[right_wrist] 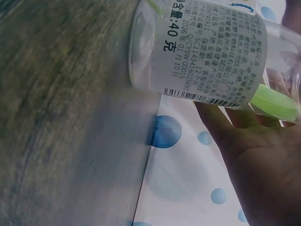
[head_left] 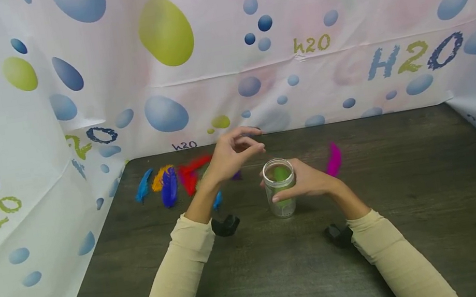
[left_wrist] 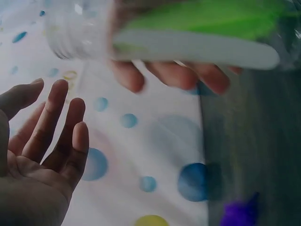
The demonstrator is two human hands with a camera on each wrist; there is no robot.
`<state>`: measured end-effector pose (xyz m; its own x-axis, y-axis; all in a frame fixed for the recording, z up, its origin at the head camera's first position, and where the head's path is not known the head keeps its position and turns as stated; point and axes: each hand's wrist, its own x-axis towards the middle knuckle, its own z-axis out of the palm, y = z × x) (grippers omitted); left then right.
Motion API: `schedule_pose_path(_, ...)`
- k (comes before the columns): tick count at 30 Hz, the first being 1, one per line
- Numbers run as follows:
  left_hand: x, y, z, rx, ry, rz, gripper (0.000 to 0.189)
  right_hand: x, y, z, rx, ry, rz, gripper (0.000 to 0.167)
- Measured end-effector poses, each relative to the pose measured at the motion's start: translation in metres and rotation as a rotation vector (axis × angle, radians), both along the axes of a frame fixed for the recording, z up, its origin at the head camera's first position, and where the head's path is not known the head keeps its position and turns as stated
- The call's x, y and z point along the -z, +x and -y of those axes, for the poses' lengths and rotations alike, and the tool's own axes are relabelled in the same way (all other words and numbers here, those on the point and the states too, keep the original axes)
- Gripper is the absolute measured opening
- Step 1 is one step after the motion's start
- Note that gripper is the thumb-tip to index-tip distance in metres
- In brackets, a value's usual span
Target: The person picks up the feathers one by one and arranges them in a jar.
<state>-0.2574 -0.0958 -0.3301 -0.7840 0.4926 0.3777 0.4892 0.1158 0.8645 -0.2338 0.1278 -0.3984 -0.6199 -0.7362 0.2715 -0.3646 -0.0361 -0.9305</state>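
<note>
My right hand grips a clear plastic jar around its side, the thumb across the near face. The jar stands upright on the dark table, its mouth uncovered. Inside lies a bright green feather, seen through the wall in the left wrist view. A white printed label covers part of the jar in the right wrist view. Up and to the left of the jar's mouth, my left hand hovers with relaxed, slightly bent fingers and nothing between them.
Left on the table lie a light blue feather, an orange feather, a dark blue feather and red feathers. A magenta feather lies right of the jar. A printed sheet walls the back and sides.
</note>
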Motion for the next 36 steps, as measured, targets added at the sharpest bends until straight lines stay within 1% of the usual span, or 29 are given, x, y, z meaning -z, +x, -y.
schedule_pose_path(2, 0.007, -0.007, 0.000, 0.010, -0.010, 0.007, 0.028, 0.000, 0.000, 0.000, 0.004, 0.005, 0.005, 0.050)
schedule_pose_path(4, 0.015, -0.015, 0.001, 0.030, -0.043, 0.003, 0.027, 0.001, 0.000, 0.001, 0.005, 0.007, 0.006, 0.050)
schedule_pose_path(6, 0.023, -0.023, 0.001, 0.061, -0.087, -0.002, 0.025, 0.001, 0.000, 0.001, 0.005, 0.006, 0.005, 0.050)
schedule_pose_path(8, 0.031, -0.029, 0.001, 0.105, -0.133, -0.003, 0.024, 0.002, -0.001, 0.001, 0.000, 0.001, 0.002, 0.050)
schedule_pose_path(10, 0.037, -0.035, 0.000, 0.161, -0.182, -0.002, 0.024, 0.002, -0.001, 0.001, -0.004, -0.004, 0.001, 0.050)
schedule_pose_path(13, 0.045, -0.043, -0.004, 0.265, -0.239, 0.008, 0.025, 0.002, -0.001, 0.001, -0.009, -0.004, 0.002, 0.051)
schedule_pose_path(18, 0.053, -0.053, -0.013, 0.395, -0.332, 0.018, 0.028, 0.002, -0.001, 0.000, -0.017, 0.002, 0.001, 0.053)
schedule_pose_path(20, 0.055, -0.056, -0.018, 0.439, -0.350, 0.033, 0.030, 0.001, 0.000, -0.001, -0.017, 0.002, 0.001, 0.053)
schedule_pose_path(23, 0.062, -0.062, -0.024, 0.530, -0.345, 0.046, 0.033, -0.001, 0.000, -0.003, -0.017, 0.004, -0.003, 0.051)
schedule_pose_path(24, 0.064, -0.063, -0.026, 0.563, -0.337, 0.041, 0.037, -0.001, 0.000, -0.003, -0.017, 0.005, -0.005, 0.051)
schedule_pose_path(25, 0.067, -0.065, -0.027, 0.595, -0.327, 0.028, 0.045, -0.001, 0.000, -0.003, -0.016, 0.007, -0.005, 0.050)
schedule_pose_path(27, 0.074, -0.068, -0.030, 0.652, -0.306, -0.003, 0.068, -0.002, 0.000, -0.004, -0.016, 0.010, -0.003, 0.050)
schedule_pose_path(29, 0.078, -0.069, -0.032, 0.691, -0.280, -0.032, 0.086, -0.002, 0.001, -0.005, -0.019, 0.015, 0.003, 0.050)
schedule_pose_path(30, 0.080, -0.069, -0.033, 0.705, -0.268, -0.040, 0.088, -0.002, 0.001, -0.005, -0.023, 0.016, 0.009, 0.050)
schedule_pose_path(31, 0.081, -0.069, -0.034, 0.710, -0.259, -0.045, 0.082, -0.002, 0.001, -0.005, -0.029, 0.016, 0.014, 0.049)
schedule_pose_path(34, 0.085, -0.068, -0.036, 0.707, -0.254, -0.043, 0.044, -0.004, 0.001, -0.006, -0.049, 0.019, 0.016, 0.049)
schedule_pose_path(36, 0.087, -0.067, -0.039, 0.703, -0.264, -0.046, 0.025, -0.005, 0.001, -0.007, -0.061, 0.025, 0.008, 0.048)
